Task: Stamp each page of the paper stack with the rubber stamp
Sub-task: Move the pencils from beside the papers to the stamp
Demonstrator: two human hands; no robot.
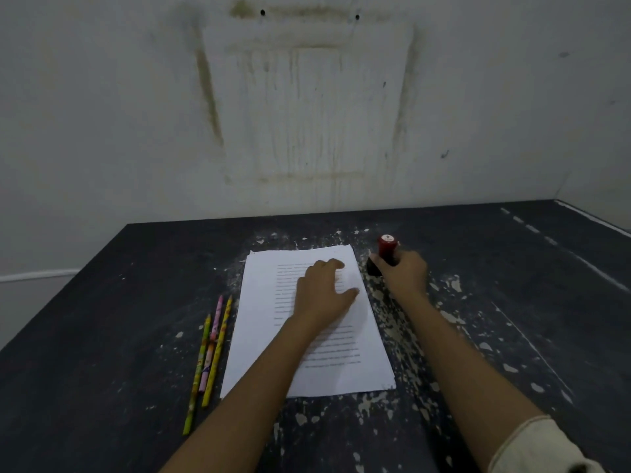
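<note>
A stack of white printed pages (259,332) lies in the middle of the dark table (102,302). My left hand (324,295) rests flat on the upper half of the top page, fingers spread toward the right edge. Just right of the stack's top corner stands a rubber stamp (387,245) with a red handle and a dark base. My right hand (404,271) grips the stamp's handle low down, the red top showing above my fingers. The stamp's base sits on the table, off the paper.
Three coloured pencils (211,349) lie side by side left of the stack. The tabletop is speckled with pale paint flecks. A stained white wall (307,114) stands behind the table, and the table's right side meets another wall.
</note>
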